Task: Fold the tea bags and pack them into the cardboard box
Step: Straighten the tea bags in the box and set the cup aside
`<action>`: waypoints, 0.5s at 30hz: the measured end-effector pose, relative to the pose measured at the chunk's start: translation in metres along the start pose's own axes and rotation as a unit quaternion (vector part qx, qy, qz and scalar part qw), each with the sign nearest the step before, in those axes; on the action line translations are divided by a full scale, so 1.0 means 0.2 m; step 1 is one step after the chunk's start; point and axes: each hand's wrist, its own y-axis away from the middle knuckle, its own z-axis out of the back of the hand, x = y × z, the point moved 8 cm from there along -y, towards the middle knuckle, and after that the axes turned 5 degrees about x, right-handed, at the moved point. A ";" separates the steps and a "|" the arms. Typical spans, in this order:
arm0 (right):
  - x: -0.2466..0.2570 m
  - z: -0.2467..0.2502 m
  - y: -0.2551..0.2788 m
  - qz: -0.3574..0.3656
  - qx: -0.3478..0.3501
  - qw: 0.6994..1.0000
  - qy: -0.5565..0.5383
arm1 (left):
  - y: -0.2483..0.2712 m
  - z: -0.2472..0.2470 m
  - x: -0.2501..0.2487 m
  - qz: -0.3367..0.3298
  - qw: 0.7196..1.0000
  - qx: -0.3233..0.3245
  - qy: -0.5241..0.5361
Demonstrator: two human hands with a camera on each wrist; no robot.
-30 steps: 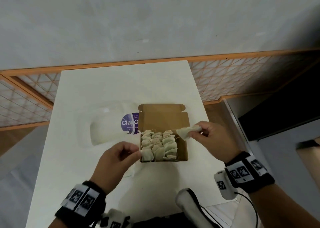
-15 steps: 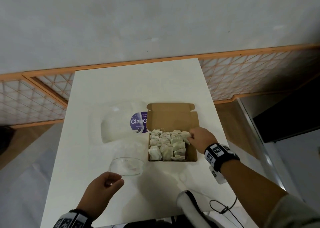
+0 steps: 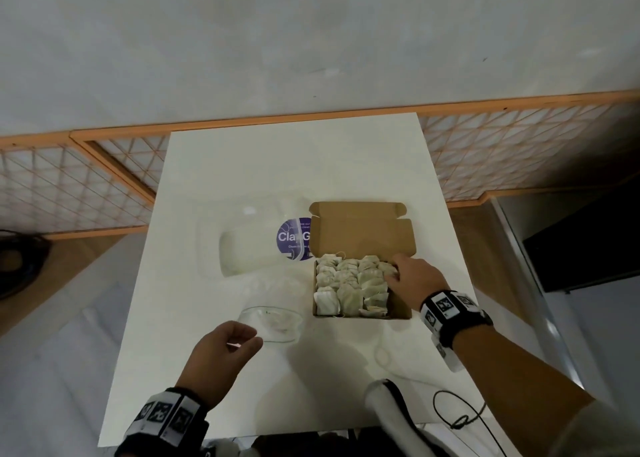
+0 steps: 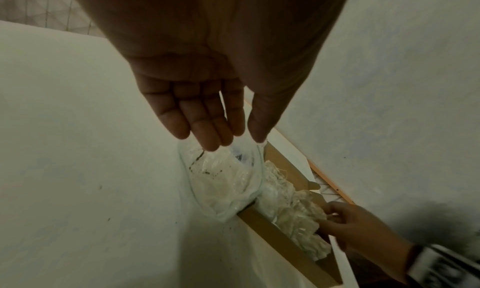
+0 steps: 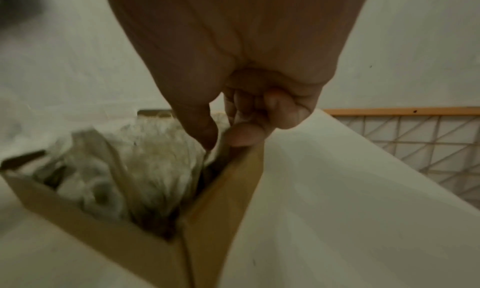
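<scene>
My right hand (image 3: 417,281) pinches a tea bag (image 3: 385,268) at the box's (image 3: 401,312) far right; my left hand (image 3: 221,356), fingers relaxed, touches the plastic bag (image 3: 273,321).

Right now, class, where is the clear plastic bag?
In the head view, the clear plastic bag lies on the white table, left of the cardboard box, at the left hand.
</scene>
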 end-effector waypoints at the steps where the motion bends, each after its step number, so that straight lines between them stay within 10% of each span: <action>1: 0.00 0.03 0.03 0.000 -0.014 1.000 -0.003 | -0.01 0.02 -0.01 0.000 1.000 -0.020 -0.006; 5: 0.10 0.12 0.20 0.034 -0.080 0.996 -0.029 | -0.09 0.11 -0.01 -0.005 0.993 -0.111 -0.049; 15: 0.68 -0.06 0.43 0.250 -0.002 0.967 -0.048 | -0.26 0.12 -0.07 0.006 0.995 -0.063 -0.082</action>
